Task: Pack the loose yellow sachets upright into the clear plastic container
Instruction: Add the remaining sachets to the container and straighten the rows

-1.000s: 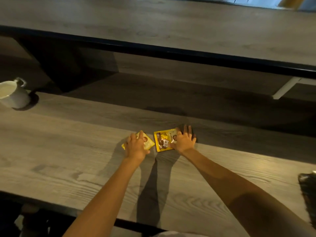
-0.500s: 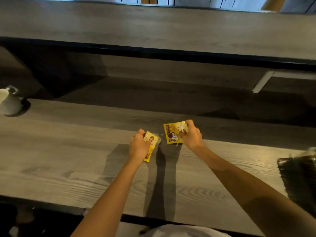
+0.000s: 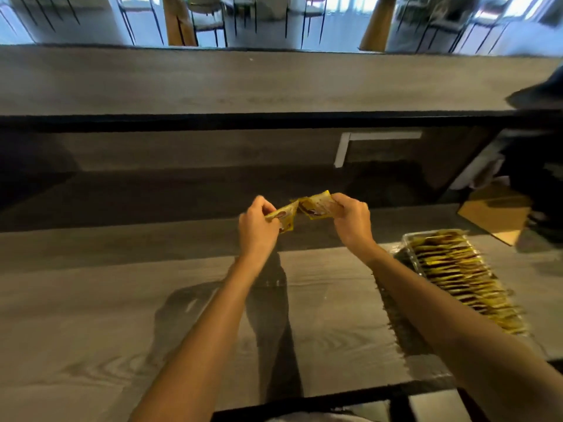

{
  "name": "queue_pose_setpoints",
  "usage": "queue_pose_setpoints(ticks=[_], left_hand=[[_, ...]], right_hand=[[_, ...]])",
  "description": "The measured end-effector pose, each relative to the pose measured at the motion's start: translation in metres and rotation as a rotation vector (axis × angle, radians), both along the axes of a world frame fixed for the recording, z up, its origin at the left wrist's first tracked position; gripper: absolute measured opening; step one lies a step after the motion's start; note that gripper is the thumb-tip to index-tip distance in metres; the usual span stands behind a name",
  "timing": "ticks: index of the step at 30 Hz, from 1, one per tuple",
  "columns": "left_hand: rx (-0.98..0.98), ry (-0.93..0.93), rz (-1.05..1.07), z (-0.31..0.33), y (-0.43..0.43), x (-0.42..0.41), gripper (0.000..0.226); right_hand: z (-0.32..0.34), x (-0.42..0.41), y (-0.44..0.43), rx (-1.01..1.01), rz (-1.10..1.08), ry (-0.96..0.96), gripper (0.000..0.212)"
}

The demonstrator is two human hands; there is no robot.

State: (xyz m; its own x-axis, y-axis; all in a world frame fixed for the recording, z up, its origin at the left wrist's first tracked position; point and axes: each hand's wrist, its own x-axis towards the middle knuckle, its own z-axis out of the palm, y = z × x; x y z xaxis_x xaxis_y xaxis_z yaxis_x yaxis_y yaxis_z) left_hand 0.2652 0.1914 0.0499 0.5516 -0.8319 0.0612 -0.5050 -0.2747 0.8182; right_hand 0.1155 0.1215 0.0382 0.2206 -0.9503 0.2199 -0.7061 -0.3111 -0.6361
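Where the grey wood-grain table (image 3: 91, 315) lies closest, both bare forearms reach forward across it. To the right, the clear plastic container (image 3: 407, 239) stands on the table with a long row of packed sachets (image 3: 457, 269) upright on edge inside. The right forearm crosses its near left side and hides that end.

Further out, both hands are raised above the table's far part. The left hand (image 3: 259, 229) pinches one yellow sachet (image 3: 281, 216) between thumb and curled fingers. The right hand (image 3: 353, 222) pinches a second yellow sachet (image 3: 315, 205) the same way, and the two packets meet or overlap at their inner corners.

The likely trouble is the row itself: it looks nearly full, so pushing more in could crumple them or topple their neighbours. A loose pinch could also drop a packet towards the dark ledge behind the table.

Motion blur smears the print on the packets, and I cannot tell whether either hand holds more than one. What room is left in the container is not visible. Beyond, a cardboard box (image 3: 493, 214) sits at the right, then a raised counter (image 3: 213, 83), then blurred chairs (image 3: 207, 19).
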Motion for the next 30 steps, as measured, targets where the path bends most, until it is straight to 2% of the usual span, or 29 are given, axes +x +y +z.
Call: queue_pose_setpoints(ticks=[7, 14, 17, 21, 24, 30], left_hand=[[-0.133, 0.096, -0.179, -0.003, -0.041, -0.118, 0.019], [-0.189, 0.173, -0.215, -0.013, -0.074, -0.21, 0.023], [-0.176, 0.195, -0.231, -0.017, -0.089, -0.232, 0.019], [-0.15, 0.22, -0.272, -0.022, -0.105, -0.251, 0.034], [-0.114, 0.23, -0.304, -0.027, -0.111, -0.257, 0.034], [0.026, 0.173, -0.357, -0.045, -0.116, -0.26, 0.032]], right_hand=[[0.006, -0.125, -0.031, -0.075, -0.12, -0.048, 0.022], [0.002, -0.216, -0.064, -0.043, -0.152, -0.128, 0.021], [0.0, -0.238, -0.076, 0.018, -0.125, -0.153, 0.026], [-0.005, -0.258, -0.095, 0.076, -0.12, -0.151, 0.024], [-0.009, -0.268, -0.106, 0.117, -0.129, -0.163, 0.022], [-0.018, -0.273, -0.118, 0.192, 0.009, -0.016, 0.02]])
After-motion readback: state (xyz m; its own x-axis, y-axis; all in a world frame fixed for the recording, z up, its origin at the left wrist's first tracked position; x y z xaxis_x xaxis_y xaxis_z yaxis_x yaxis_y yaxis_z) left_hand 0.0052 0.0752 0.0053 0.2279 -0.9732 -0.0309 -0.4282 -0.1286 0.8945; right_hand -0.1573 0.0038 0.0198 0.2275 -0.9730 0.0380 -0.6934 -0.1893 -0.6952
